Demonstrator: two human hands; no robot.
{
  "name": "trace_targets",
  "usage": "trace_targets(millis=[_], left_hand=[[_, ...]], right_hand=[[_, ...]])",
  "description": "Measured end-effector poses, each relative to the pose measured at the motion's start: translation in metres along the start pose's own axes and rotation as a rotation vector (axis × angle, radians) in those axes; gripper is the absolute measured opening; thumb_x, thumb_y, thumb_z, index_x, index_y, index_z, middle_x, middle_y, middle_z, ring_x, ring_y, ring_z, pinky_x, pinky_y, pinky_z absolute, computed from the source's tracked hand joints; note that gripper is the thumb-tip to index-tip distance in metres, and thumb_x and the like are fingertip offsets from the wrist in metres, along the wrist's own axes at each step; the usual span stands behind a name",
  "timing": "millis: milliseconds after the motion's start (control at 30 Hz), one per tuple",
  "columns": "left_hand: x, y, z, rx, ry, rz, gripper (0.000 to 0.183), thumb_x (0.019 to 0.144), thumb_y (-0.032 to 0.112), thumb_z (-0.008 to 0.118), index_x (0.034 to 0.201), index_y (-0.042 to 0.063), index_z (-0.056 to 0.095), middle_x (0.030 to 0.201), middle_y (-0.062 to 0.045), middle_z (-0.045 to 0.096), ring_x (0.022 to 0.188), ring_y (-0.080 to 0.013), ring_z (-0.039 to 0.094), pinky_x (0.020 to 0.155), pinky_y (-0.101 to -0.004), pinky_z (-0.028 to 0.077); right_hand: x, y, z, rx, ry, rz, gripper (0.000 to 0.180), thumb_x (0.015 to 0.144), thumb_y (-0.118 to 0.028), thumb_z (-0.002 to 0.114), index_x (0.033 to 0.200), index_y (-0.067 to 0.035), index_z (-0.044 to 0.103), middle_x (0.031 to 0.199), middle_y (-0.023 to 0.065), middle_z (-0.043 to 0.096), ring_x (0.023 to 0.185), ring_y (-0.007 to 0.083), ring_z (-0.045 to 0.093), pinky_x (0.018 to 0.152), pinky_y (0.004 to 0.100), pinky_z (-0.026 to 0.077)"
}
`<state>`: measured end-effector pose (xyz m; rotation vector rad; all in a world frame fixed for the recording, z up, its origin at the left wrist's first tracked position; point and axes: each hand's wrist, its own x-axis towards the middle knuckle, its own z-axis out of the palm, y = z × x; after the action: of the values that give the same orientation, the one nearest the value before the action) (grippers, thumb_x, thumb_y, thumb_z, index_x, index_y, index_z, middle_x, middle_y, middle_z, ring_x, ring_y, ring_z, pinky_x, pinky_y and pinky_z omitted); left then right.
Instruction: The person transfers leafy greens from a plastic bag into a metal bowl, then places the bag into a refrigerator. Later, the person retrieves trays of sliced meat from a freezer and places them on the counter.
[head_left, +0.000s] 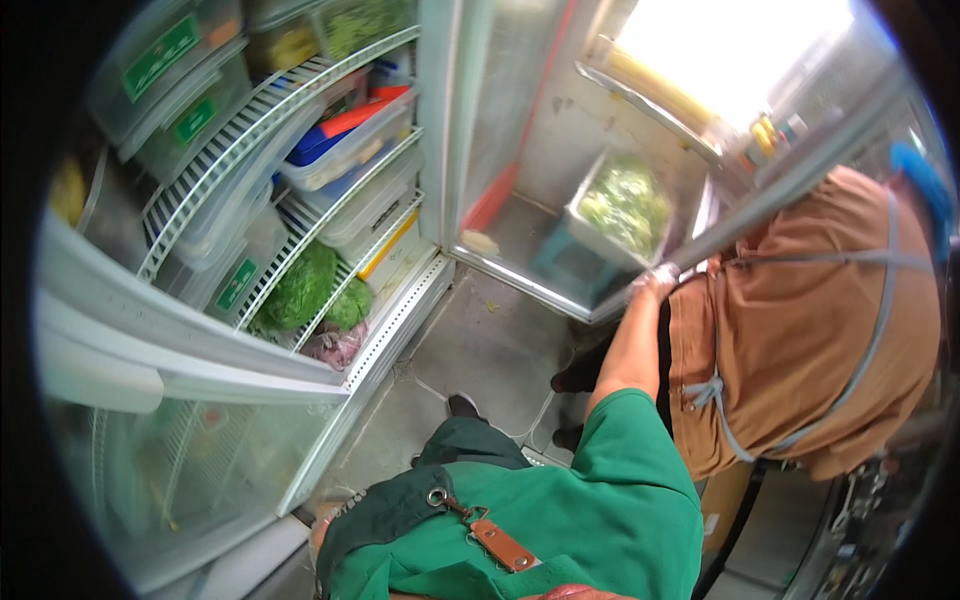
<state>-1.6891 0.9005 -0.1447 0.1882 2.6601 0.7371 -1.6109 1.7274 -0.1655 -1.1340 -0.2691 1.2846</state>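
Note:
My right hand (657, 280), in a clear plastic glove, is closed on the edge of the swung-out glass refrigerator door (525, 279). Most of my left hand is out of view; only a bit of it or its arm may show low at my side. Before me stands the refrigerator, its wire shelf (300, 94) loaded with lidded plastic containers (187, 112). A clear tub (352, 154) holds pale food and something blue and red. Green leafy heads (300, 289) lie on the lower shelves, above a pinkish plastic bag (339, 346).
A co-worker in a brown shirt (810, 322) with grey apron straps stands close at the right. Through the door glass, a white crate of leafy vegetables (626, 202) rests on a teal stool (574, 259). Another glass door (210, 457) is at the lower left, above grey floor tiles (487, 337).

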Motion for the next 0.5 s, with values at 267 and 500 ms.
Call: trace_targets(millis=[267,500], left_hand=[[-0.009,0.009,0.046,-0.011,0.006,-0.146,0.025,0.083,0.023,0.047,0.068,0.004,0.053,0.058,-0.016,0.048,0.053,-0.0262,0.044,0.051,-0.0380,0.036],[-0.005,0.042,0.079,-0.026,-0.025,-0.182,0.025,0.083,0.025,0.047,0.070,0.005,0.055,0.061,-0.017,0.051,0.056,-0.0298,0.048,0.053,-0.0402,0.038]], right_hand=[[-0.098,-0.090,0.054,-0.566,0.069,-1.509,0.020,0.083,-0.012,0.052,0.098,0.002,0.054,0.094,0.0152,0.056,0.089,0.0316,0.053,0.081,0.0354,0.041],[-0.067,-0.149,0.119,-0.733,0.248,-1.471,0.025,0.084,-0.014,0.050,0.106,-0.001,0.053,0.101,0.0156,0.055,0.094,0.0315,0.053,0.083,0.0373,0.042]])
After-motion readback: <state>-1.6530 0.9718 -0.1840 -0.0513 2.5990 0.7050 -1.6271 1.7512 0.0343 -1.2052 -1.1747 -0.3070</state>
